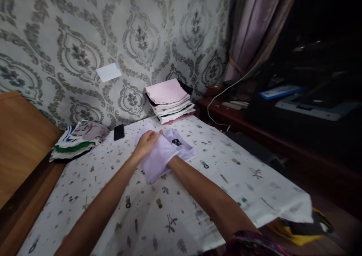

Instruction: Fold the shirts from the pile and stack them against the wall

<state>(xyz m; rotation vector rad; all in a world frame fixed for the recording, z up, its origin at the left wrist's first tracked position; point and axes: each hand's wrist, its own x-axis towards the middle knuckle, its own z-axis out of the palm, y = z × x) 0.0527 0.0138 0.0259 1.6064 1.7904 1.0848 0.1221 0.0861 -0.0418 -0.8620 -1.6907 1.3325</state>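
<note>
Left hand (147,139) grips lavender shirt (160,157), neckline (189,151) facing right.

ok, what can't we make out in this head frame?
All in the head view:
- Right hand: mostly covered by the lavender garment; its grip can't be read.
- Neck label: print too small and blurred.
- Yellow-and-black item: partly behind the overhanging patterned sheet; blurred.
- Dark area at right: too dark to identify most things.
- Patterned sleeve: cut off by the bottom edge.
</note>
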